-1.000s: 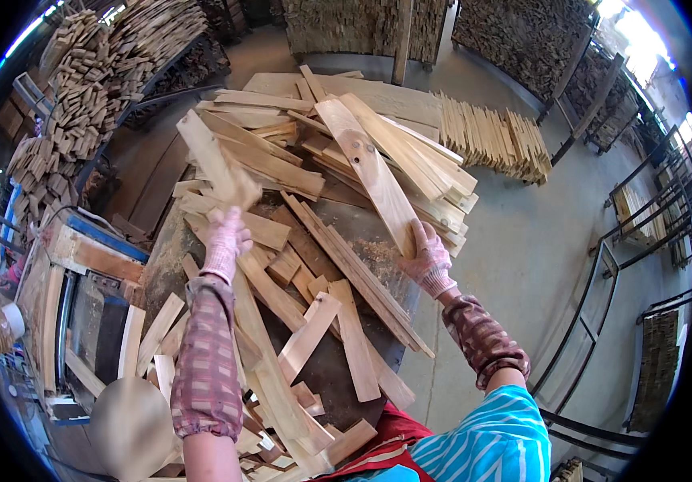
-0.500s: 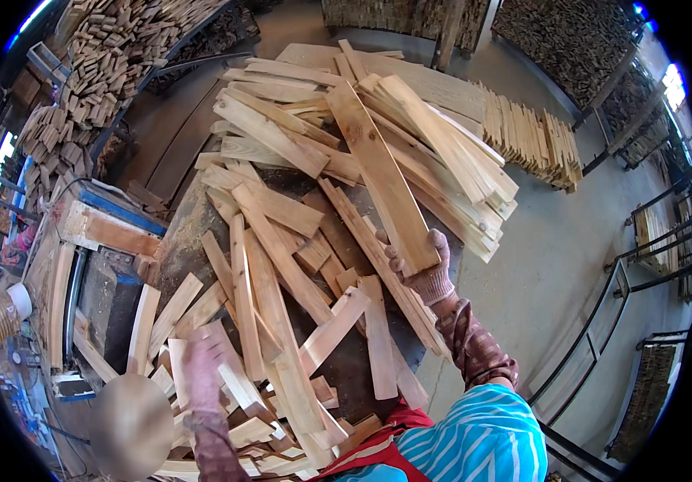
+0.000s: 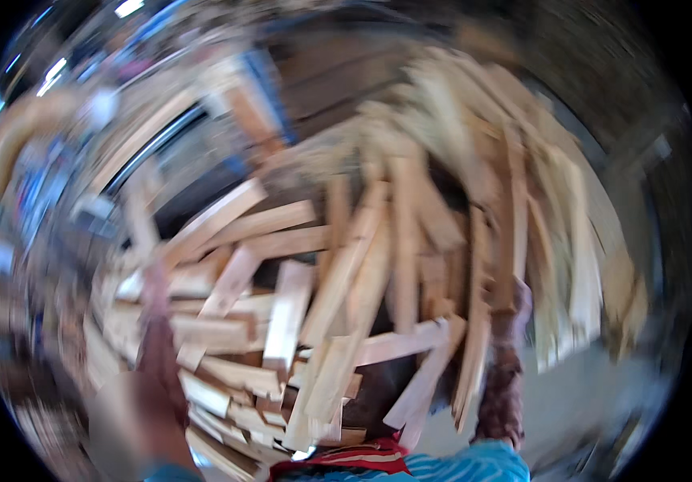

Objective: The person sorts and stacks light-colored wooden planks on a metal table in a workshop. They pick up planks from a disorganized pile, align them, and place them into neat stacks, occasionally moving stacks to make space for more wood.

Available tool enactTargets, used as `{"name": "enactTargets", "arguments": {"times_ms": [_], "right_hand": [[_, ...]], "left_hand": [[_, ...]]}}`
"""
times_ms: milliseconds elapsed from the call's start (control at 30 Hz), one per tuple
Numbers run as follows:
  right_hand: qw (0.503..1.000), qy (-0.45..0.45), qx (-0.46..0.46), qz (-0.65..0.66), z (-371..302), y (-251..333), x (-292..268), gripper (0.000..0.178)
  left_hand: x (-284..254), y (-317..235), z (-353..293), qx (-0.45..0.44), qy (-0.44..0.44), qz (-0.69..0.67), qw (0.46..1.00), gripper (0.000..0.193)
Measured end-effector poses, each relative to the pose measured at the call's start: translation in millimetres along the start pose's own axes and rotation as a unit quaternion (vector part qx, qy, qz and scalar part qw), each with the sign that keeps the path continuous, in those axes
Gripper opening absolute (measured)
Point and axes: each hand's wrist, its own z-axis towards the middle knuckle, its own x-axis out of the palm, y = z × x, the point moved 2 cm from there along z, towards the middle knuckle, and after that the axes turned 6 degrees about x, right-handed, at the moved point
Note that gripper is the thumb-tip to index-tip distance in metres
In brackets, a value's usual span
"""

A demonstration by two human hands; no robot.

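Note:
Motion smears the whole head view. My right hand (image 3: 514, 307), in a pale knit glove, is closed on the near end of a long wooden board (image 3: 514, 205); the board points away from me over the right side of the pile. My left hand (image 3: 155, 283) reaches forward on the left, beside short light wooden pieces (image 3: 216, 221). Its fingers are too blurred to make out, so I cannot tell if they hold anything. Between my arms lies a loose heap of boards (image 3: 346, 297) at many angles on a dark surface.
Paler long boards (image 3: 575, 249) are stacked at the right. A machine with a blue edge (image 3: 269, 92) stands at the far left, near a ribbed tan hose (image 3: 20, 132). Cut offcuts (image 3: 241, 373) lie close in front of me. Grey floor (image 3: 555, 394) shows at lower right.
The whole view has swung toward the left, so the pile and machine appear farther right. My left hand has reached farther forward. My right hand still holds the board.

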Motion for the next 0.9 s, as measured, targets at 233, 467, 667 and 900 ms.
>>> {"name": "enactTargets", "arguments": {"times_ms": [233, 467, 667, 900], "right_hand": [[0.82, -0.192, -0.078, -0.534, 94.2, 31.9, -214.8, 0.068], [0.731, -0.138, -0.019, -0.668, 123.6, 37.7, -198.0, 0.047], [0.778, 0.287, -0.231, -0.51, 20.5, -4.4, 180.1, 0.043], [0.794, 0.586, 0.034, -0.155, -177.8, -3.5, 438.7, 0.079]], "left_hand": [[-5.7, -74.6, -35.2, -0.111, -0.052, -0.286, 0.95, 0.111], [-17.1, -66.4, -109.3, -0.233, 0.03, -0.67, 0.704, 0.049], [-34.9, -120.7, -169.1, -0.107, 0.0, -0.759, 0.642, 0.044], [-26.4, -212.5, -247.3, 0.131, 0.063, -0.418, 0.897, 0.071]]}}
